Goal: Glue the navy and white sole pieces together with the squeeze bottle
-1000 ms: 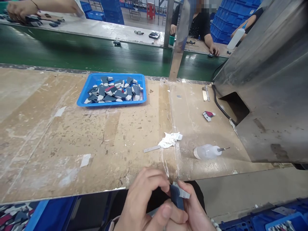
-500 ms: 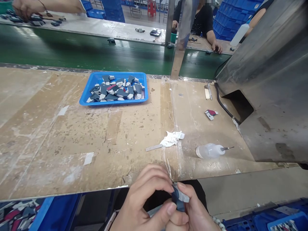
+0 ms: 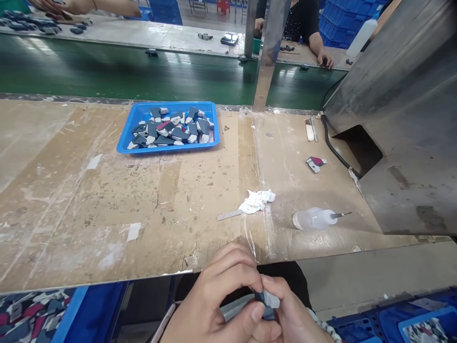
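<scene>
Blue-grey part (image 3: pixel 271 300), held between fingers (image 3: pixel 246 274), partly covered, lower end apparently hidden

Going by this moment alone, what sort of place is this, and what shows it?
Most likely a factory assembly line: a green conveyor belt runs between two worktables, a blue tray holds many similar grey-and-white parts, and blue crates stand stacked behind.

Dark blue-grey piece (image 3: pixel 271 299), pale-ended, partly hidden
</scene>
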Motion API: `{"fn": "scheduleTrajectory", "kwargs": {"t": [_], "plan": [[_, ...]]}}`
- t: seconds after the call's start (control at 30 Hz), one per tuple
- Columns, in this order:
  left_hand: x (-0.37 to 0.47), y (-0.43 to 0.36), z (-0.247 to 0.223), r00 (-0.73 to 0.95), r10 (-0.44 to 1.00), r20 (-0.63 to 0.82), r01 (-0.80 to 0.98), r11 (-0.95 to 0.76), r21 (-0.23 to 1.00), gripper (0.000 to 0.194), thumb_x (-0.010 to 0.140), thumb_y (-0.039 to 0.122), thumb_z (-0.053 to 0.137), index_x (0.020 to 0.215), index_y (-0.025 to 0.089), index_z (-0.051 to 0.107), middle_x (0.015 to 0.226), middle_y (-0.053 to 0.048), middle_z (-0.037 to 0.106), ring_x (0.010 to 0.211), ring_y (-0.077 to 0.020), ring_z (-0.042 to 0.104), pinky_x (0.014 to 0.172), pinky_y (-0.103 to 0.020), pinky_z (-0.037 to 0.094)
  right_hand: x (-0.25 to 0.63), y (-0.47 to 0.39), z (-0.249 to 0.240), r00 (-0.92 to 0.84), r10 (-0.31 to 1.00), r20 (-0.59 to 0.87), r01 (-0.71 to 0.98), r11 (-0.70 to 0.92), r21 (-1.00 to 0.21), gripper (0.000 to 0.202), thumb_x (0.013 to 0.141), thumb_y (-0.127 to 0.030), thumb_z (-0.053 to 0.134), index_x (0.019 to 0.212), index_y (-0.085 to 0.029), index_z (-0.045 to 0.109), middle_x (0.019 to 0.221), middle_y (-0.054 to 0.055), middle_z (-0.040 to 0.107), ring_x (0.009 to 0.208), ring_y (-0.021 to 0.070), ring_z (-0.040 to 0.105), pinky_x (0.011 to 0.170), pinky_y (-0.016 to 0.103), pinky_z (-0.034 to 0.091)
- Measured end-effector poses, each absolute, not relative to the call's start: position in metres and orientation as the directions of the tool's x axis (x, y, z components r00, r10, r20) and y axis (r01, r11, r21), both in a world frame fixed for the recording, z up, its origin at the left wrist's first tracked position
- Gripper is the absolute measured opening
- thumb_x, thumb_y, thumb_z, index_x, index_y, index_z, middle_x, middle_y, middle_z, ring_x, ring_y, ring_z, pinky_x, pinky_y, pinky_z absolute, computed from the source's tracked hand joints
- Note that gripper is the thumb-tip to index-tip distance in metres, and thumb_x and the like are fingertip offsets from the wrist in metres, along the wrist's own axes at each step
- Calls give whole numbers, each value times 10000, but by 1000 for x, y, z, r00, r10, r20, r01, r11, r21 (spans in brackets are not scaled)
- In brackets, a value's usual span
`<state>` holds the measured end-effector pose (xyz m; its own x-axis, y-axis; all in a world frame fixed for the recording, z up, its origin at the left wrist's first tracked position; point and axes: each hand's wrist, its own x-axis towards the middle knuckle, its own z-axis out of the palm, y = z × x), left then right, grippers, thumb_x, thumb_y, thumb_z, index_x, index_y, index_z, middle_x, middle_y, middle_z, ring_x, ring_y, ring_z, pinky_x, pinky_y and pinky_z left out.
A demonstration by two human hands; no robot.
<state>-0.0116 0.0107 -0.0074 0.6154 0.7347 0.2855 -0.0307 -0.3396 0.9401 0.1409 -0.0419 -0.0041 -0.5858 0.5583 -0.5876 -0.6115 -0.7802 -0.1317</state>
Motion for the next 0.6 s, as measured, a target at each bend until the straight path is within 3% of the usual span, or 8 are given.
{"fn": "scheduleTrajectory", "kwargs": {"t": [0.3, 0.43, 0.6], "plan": [[-12, 13, -5, 627, 724, 290, -40, -341, 939, 82, 960, 283, 585, 939, 207, 561, 843, -50, 606, 827, -195, 569, 756, -334, 502, 142, -43, -2, -578, 570, -585, -563, -797, -220, 516, 718, -648, 760, 743, -208, 491, 487, -134, 257, 430, 44, 214, 469, 212, 156], [-7, 9, -2, 549, 780, 300, -46, -330, 943, 47, 892, 165, 591, 868, 205, 589, 774, -39, 619, 755, -177, 598, 710, -312, 527, 140, -45, -2, -574, 610, -547, -569, -777, -271, 495, 755, -660, 730, 782, -216, 511, 499, -116, 299, 451, 62, 234, 488, 219, 172], [-5, 5, 4, 478, 829, 291, -64, -297, 953, 127, 795, 107, 655, 858, 211, 617, 803, -12, 653, 765, -154, 649, 687, -269, 536, 133, -46, 2, -324, 840, -436, -641, -534, -552, 441, 794, -597, 723, 773, -201, 532, 694, -44, 354, 587, 90, 249, 570, 258, 229]]}}
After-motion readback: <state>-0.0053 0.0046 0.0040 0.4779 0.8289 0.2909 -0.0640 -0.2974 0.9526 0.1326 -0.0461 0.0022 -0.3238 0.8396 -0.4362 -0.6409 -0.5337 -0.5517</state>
